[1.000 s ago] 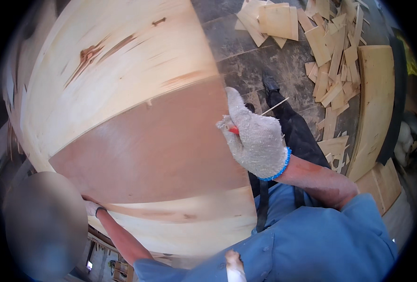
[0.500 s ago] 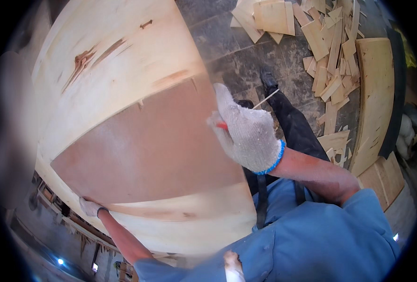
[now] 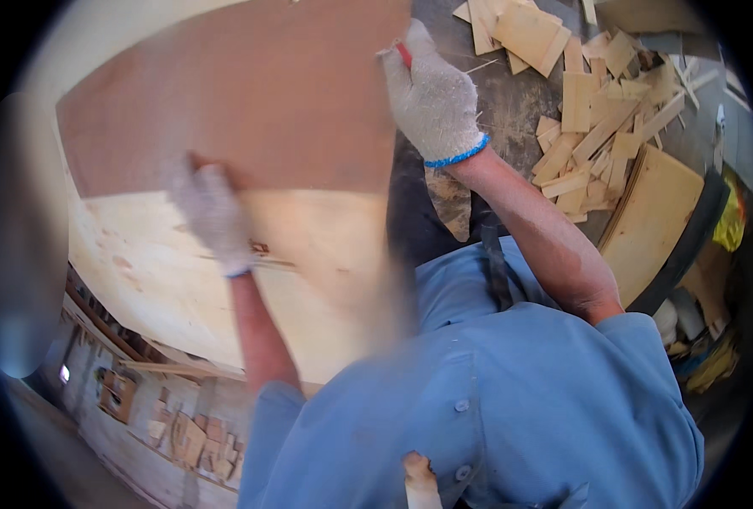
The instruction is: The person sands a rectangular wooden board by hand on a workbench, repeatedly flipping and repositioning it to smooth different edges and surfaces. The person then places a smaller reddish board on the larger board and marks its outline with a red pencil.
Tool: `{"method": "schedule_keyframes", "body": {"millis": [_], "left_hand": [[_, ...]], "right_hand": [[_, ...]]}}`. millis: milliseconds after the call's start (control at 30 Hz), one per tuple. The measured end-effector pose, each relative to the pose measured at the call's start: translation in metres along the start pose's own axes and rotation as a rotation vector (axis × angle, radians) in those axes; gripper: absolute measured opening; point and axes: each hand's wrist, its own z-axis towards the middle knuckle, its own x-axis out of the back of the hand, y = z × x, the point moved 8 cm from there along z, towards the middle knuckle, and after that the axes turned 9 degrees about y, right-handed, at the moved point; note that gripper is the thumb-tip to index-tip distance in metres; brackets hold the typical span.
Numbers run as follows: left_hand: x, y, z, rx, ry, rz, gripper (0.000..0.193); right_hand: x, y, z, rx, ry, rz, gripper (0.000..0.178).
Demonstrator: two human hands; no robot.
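Observation:
A brown veneer sheet [image 3: 283, 110] lies over a larger pale wood sheet [image 3: 164, 242] with knots. My right hand [image 3: 440, 102], in a knitted white glove with a blue cuff, is closed at the brown sheet's right edge. It grips a small tool with a red part [image 3: 404, 54]; the rest of the tool is hidden in the fist. A thin pale sliver [image 3: 482, 65] shows beside that hand. My left hand [image 3: 211, 212], also gloved, is over the brown sheet's near edge, its fingers smeared by motion.
Scrap wood pieces [image 3: 597, 127] lie heaped on the floor at the right. Nearer stands a stack of curved pale sheets [image 3: 652, 216] beside a dark strip [image 3: 690, 242]. More offcuts [image 3: 202, 445] lie at the lower left. A white stick with a charred tip [image 3: 420, 483] juts in below.
My left hand has left the sheet's far-left corner and moved right along its near edge. My right hand still grips the red tool. The view has shifted, with the sheets now higher in it.

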Motion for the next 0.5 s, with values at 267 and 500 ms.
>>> {"method": "schedule_keyframes", "body": {"millis": [267,500], "left_hand": [[-0.013,0.177,-0.114,-0.001,-0.01,0.041,0.069],[-0.026,0.179,-0.102,0.055,-0.074,0.351,0.081]], "right_hand": [[0.005,0.007,0.008,0.006,-0.116,0.112,0.041],[0.002,0.01,0.014,-0.033,-0.328,0.004,0.035]]}}
